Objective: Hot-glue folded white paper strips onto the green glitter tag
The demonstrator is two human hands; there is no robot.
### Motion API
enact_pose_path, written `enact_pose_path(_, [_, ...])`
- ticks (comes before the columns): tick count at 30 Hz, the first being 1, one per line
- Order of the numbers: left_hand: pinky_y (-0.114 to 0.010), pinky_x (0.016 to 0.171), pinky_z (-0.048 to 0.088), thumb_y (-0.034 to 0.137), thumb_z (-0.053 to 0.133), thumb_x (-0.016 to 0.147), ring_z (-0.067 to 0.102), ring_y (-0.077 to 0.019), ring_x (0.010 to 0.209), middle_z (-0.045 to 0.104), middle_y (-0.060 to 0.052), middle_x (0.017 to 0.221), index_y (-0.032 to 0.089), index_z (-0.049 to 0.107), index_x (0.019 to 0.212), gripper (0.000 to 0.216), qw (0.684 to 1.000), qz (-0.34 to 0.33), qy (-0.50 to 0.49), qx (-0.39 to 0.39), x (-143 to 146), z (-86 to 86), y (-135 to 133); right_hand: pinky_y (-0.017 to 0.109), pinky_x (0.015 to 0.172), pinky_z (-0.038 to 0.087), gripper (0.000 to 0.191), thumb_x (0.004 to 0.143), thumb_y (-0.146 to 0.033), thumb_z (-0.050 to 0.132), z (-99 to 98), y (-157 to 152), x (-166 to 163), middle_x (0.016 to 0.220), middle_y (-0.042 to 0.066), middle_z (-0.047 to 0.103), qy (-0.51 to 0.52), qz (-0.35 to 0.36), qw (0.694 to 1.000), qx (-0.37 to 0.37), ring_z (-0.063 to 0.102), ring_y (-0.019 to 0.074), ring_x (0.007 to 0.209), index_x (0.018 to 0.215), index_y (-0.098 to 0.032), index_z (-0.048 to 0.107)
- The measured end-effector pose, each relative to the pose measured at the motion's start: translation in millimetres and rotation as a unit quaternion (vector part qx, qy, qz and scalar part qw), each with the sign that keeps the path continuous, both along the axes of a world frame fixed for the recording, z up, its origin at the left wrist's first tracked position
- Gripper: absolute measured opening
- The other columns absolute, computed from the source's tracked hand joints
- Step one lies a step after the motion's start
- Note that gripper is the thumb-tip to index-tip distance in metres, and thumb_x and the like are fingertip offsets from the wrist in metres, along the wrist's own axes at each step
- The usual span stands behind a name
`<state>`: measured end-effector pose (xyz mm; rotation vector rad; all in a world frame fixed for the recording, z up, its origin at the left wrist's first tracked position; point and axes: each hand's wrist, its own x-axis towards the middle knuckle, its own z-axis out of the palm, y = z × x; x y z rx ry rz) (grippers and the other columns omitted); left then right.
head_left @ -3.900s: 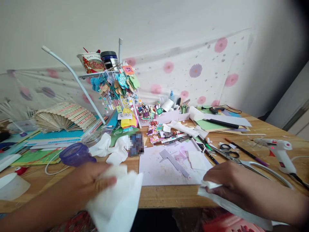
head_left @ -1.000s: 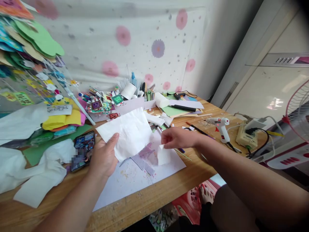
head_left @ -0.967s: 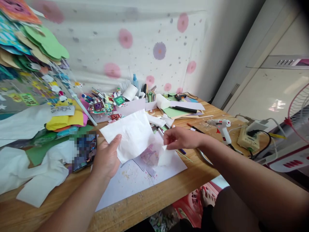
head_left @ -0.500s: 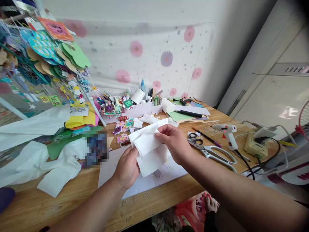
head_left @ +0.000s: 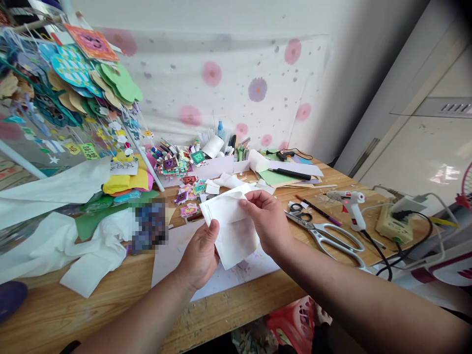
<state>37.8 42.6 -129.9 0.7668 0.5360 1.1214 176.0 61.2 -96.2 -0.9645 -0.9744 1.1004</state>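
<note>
A folded piece of white soft paper or cloth [head_left: 236, 228] is held in the air between both hands, over a stained white sheet [head_left: 173, 250] on the table. My left hand [head_left: 201, 255] grips its left edge, thumb on top and fingers behind. At its upper right edge, my right hand [head_left: 267, 216] pinches a fold between thumb and fingers. More white material [head_left: 99, 246] lies crumpled at the left. Big silver-handled scissors [head_left: 328, 236] and smaller black-handled scissors [head_left: 300, 212] rest right of my right hand.
A white glue gun [head_left: 354, 209] stands near a power strip [head_left: 394, 223] with cables at right. Small coloured paper cards [head_left: 189, 196] and a box of pens [head_left: 216, 167] are behind my hands. Paper ornaments [head_left: 73, 73] hang from a rack at left. A red bag [head_left: 295, 319] sits below the table edge.
The upper flap of the white piece has been folded back toward the top edge, showing more of its inner face. My left thumb has moved onto the left edge; the view has shifted slightly.
</note>
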Motion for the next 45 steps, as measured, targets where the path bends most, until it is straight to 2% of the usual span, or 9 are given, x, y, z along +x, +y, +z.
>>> enact_pose_path(6, [-0.042,0.094,0.049,0.035,0.076,0.074,0.064,-0.031,0.107,0.073,-0.013,0.106,0.015,0.065,0.117,0.048,0.998,0.034,0.048,-0.012,0,-0.1,-1,0.025,0.059,0.038,0.014,0.067,-0.027,0.071,-9.9,1,-5,0.069,-0.003,0.06,-0.004,0.007,1.0,0.003,0.052,0.0121,0.062,0.073,-0.019,0.061])
enact_pose_path(19, [-0.04,0.094,0.049,0.039,0.071,0.078,0.064,-0.0294,0.107,0.074,-0.011,0.105,0.015,0.068,0.112,0.041,0.992,0.09,0.092,-0.009,0,1.1,0,0.028,0.064,0.04,0.014,0.07,-0.03,0.068,-12.3,-2,-7,0.072,-0.001,0.06,-0.04,-0.002,0.999,0.003,0.052,0.0144,0.067,0.074,-0.02,0.059])
enact_pose_path(23, [-0.042,0.097,0.047,0.036,0.071,0.079,0.063,-0.0307,0.109,0.074,-0.011,0.106,0.016,0.068,0.112,0.039,0.995,0.074,0.063,-0.012,-5,6.6,2,0.032,0.082,0.042,0.033,0.067,-0.036,0.074,-12.6,13,16,0.104,0.004,0.063,-0.08,-0.008,0.997,0.004,0.055,0.0202,0.096,0.095,-0.023,0.063])
enact_pose_path(26, [-0.044,0.098,0.047,0.035,0.072,0.077,0.064,-0.0324,0.109,0.074,-0.012,0.106,0.016,0.069,0.111,0.039,0.997,0.057,0.035,-0.044,-8,11.7,3,0.034,0.089,0.042,0.051,0.071,-0.046,0.071,-15.7,29,42,0.126,0.006,0.057,-0.086,0.056,0.994,-0.034,0.052,0.0224,0.113,0.117,-0.028,0.058])
enact_pose_path(28, [-0.045,0.098,0.048,0.035,0.072,0.076,0.065,-0.0326,0.108,0.074,-0.011,0.107,0.017,0.069,0.111,0.039,0.996,0.046,0.022,-0.067,-10,14.3,3,0.035,0.083,0.045,0.049,0.073,-0.05,0.067,-17.7,37,55,0.116,0.008,0.064,-0.085,0.099,0.99,-0.05,0.059,0.0226,0.103,0.114,-0.025,0.061])
enact_pose_path(30, [-0.046,0.097,0.049,0.034,0.071,0.077,0.065,-0.0322,0.107,0.074,-0.011,0.106,0.017,0.067,0.113,0.04,0.995,0.046,0.018,-0.088,-10,16.0,4,0.032,0.07,0.047,0.04,0.067,-0.047,0.072,-17.0,40,63,0.091,0.007,0.069,-0.101,0.125,0.986,-0.052,0.063,0.0206,0.082,0.095,-0.019,0.067])
enact_pose_path(33, [-0.045,0.095,0.05,0.03,0.069,0.078,0.066,-0.0312,0.105,0.074,-0.012,0.104,0.015,0.065,0.117,0.041,0.99,0.075,0.031,-0.119,-8,17.6,6,0.026,0.056,0.04,0.027,0.06,-0.038,0.076,-9.2,36,65,0.064,-0.001,0.06,-0.142,0.111,0.983,-0.032,0.053,0.0133,0.059,0.068,-0.017,0.06])
enact_pose_path(39, [-0.043,0.089,0.054,0.033,0.071,0.077,0.069,-0.03,0.099,0.075,-0.013,0.097,0.011,0.06,0.122,0.051,0.985,0.122,0.053,-0.114,-4,16.4,7,0.026,0.054,0.03,0.017,0.063,-0.023,0.071,6.2,14,45,0.058,-0.005,0.049,-0.268,-0.016,0.962,0.042,0.041,0.0115,0.055,0.064,-0.021,0.054])
enact_pose_path(45, [-0.043,0.09,0.051,0.033,0.073,0.076,0.069,-0.0292,0.097,0.076,-0.01,0.093,0.012,0.061,0.12,0.05,0.982,0.155,0.069,-0.084,-3,10.3,5,0.025,0.053,0.032,0.012,0.074,-0.02,0.062,-0.7,-3,19,0.058,-0.005,0.051,-0.446,-0.055,0.878,0.165,0.043,0.0112,0.052,0.071,-0.022,0.051])
